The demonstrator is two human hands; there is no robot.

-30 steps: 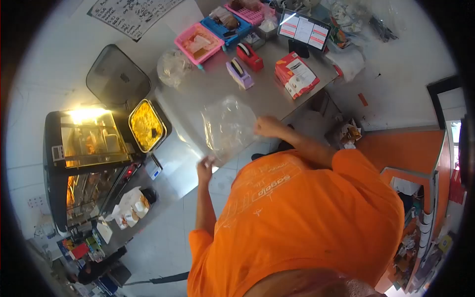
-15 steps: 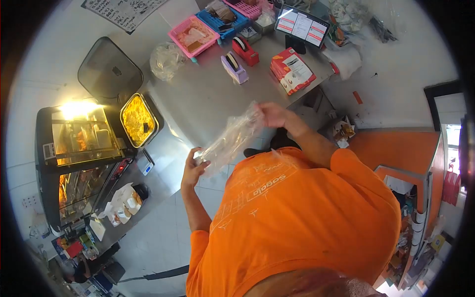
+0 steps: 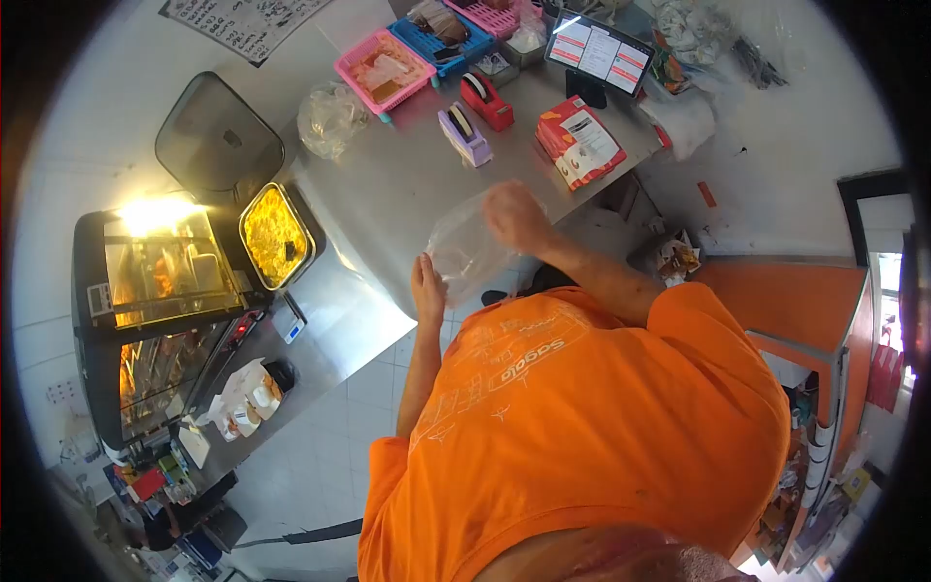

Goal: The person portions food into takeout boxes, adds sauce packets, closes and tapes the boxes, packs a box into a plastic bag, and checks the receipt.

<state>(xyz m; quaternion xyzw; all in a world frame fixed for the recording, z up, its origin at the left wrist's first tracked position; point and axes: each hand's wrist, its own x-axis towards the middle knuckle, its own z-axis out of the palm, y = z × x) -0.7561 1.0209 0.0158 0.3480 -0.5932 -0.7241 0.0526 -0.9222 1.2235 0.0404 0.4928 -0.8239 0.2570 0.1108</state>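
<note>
just ahead of the orange shirt point(image 3: 582, 417), the left hand point(image 3: 429, 289) pinches one side of a clear plastic bag point(image 3: 464, 250), which spans the gap between both hands over the near edge of the metal surface point(image 3: 383, 189). the right hand point(image 3: 516, 217) is blurred at the bag's far side; whether its fingers grip cannot be told. the handling looks part-way: the film is spread, no contents show, and any opening is unclear. beyond, bare metal leaves elbow room up to the purple tape dispenser point(image 3: 465, 138), red box point(image 3: 580, 145) and pink basket point(image 3: 386, 76).
</note>
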